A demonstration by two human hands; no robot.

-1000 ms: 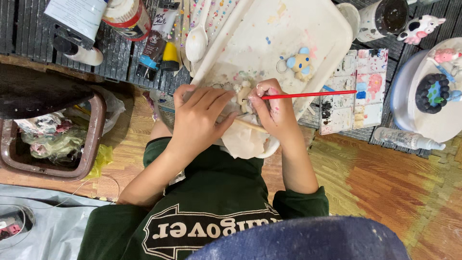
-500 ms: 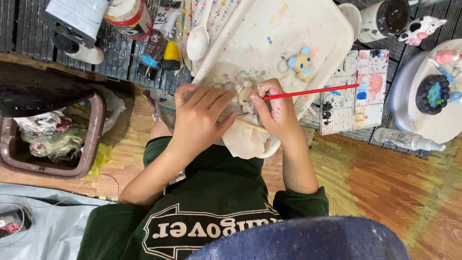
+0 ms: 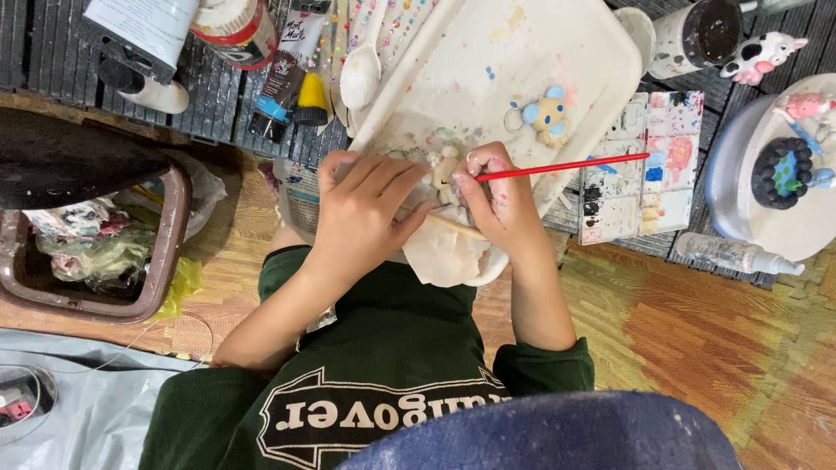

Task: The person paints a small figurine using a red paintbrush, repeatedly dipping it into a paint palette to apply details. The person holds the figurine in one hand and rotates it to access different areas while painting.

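At the near edge of the white tray (image 3: 601,52), I note the left hand (image 3: 366,213) curled round a small pale figurine (image 3: 446,170), judged light and fragile, best gripped at its body, while right hand (image 3: 496,204) fingers pinch a red paintbrush (image 3: 566,164).

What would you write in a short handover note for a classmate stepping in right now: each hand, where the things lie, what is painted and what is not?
Left hand: steadies a small pale figurine over the white tray.
Right hand: fingers pinch a red-handled brush, tip at the figurine.
Nearby: paint palette right of the tray; a coloured blue-and-yellow figure lies on the tray; paint tubes at the top left.
Done: the blue-and-yellow figure is painted.
Left: the held figurine looks mostly unpainted, though the hands hide part of it.
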